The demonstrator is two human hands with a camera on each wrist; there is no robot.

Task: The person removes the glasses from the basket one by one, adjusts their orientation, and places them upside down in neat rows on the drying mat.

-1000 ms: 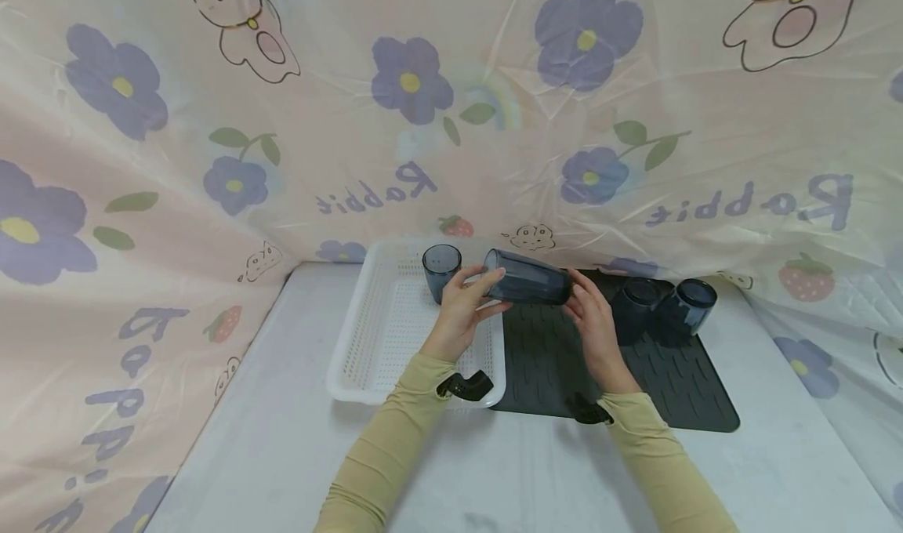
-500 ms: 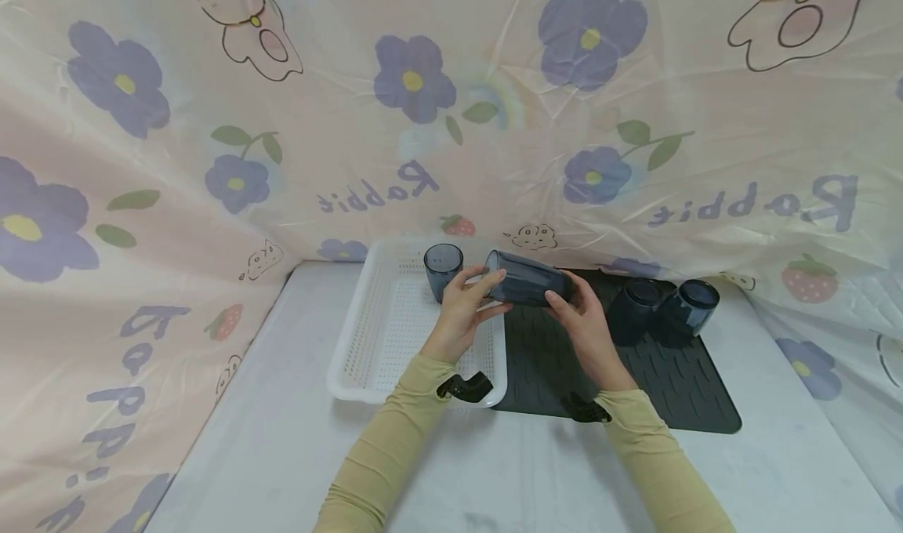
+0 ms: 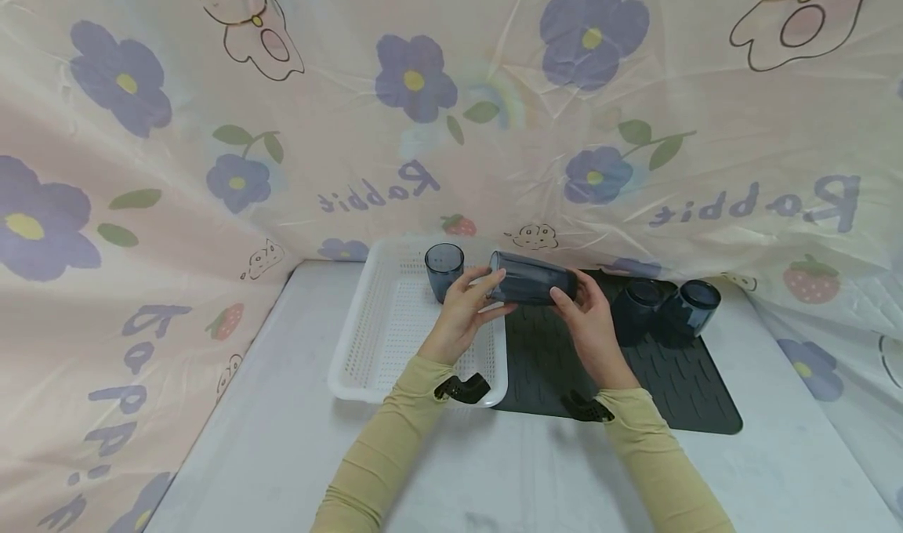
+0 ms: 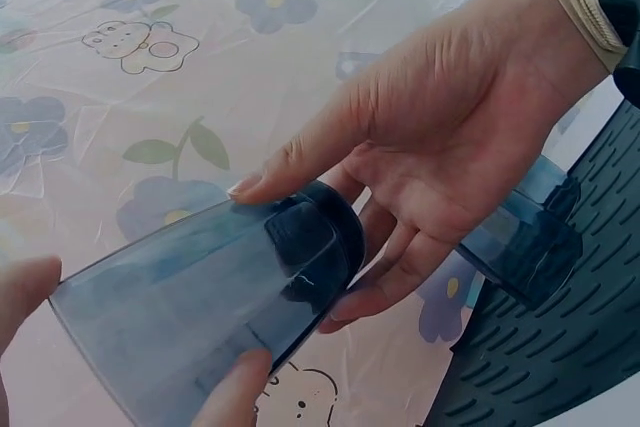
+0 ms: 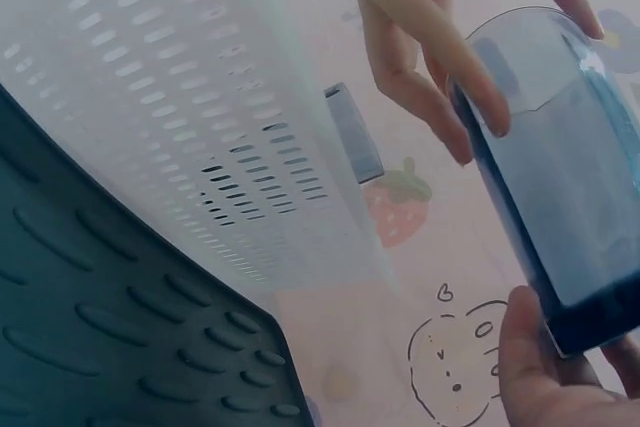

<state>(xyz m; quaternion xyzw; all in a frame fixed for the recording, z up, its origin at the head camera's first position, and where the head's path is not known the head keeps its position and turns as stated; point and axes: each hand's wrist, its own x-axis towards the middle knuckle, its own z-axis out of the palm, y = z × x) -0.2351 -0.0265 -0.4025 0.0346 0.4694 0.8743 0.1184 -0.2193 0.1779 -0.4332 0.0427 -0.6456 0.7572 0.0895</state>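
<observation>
A tall blue tinted drinking glass (image 3: pixel 532 279) lies nearly sideways in the air, its rim toward the left and its thick base toward the right. My left hand (image 3: pixel 460 313) grips it near the rim, thumb on the near side. At the base end, my right hand (image 3: pixel 592 321) holds it between thumb and fingers, as the left wrist view shows on the glass (image 4: pixel 190 297). Behind my left hand, another blue glass (image 3: pixel 442 270) stands in the white perforated basket (image 3: pixel 346 360), its lower part partly hidden.
A dark ridged drying mat (image 3: pixel 677 396) lies right of the basket. On its far right part are two more glasses, one dark glass (image 3: pixel 633 313) beside another glass (image 3: pixel 686 312). Behind the table hangs a patterned sheet (image 3: pixel 494 157).
My right thumb has come from the far side of the base onto the near side of the glass. The glass has shifted slightly right; my left hand keeps its hold.
</observation>
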